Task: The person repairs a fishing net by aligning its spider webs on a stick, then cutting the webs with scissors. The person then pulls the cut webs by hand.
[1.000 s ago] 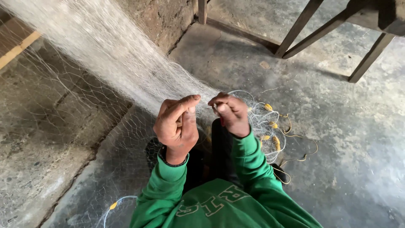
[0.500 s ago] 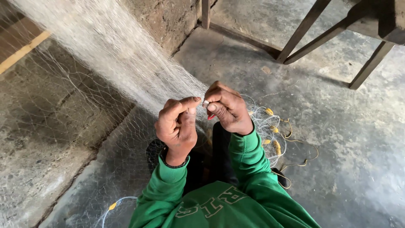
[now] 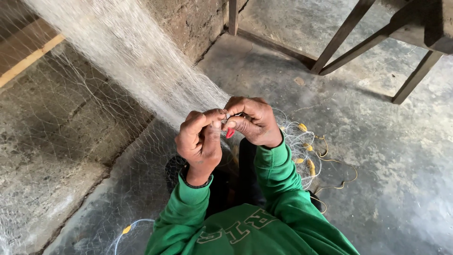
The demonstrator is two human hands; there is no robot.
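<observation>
Both hands meet at mid-frame over the concrete floor (image 3: pixel 387 156), fingertips touching. Left hand (image 3: pixel 200 139) is curled, thumb and forefinger pressed together, pinching the gathered net (image 3: pixel 141 66) right at the point where the bunch ends. Right hand (image 3: pixel 252 120) is also curled closed, fingers folded over the same spot; a small red tool (image 3: pixel 230 133) pokes out under its fingers, so it looks held there, though the grip itself is hidden. Key relation: the net's long axis runs from the pinch point up and to the left, toward the top-left corner of the view, drawn into a thick pale band that fans out thinner along the block wall (image 3: pixel 188 23) and down onto the floor at left. So the net lies away from both hands on the left-hand side; left hand is the nearer one to the band, right hand sits just behind it. Loose net with yellow floats (image 3: pixel 306 156) and cord is heaped on the floor just right of the right wrist. One more float (image 3: pixel 126 229) near the bottom edge, left of the green sleeve. Dark wooden frame legs (image 3: pixel 349 33) stand well apart, top right. No containers in view.
</observation>
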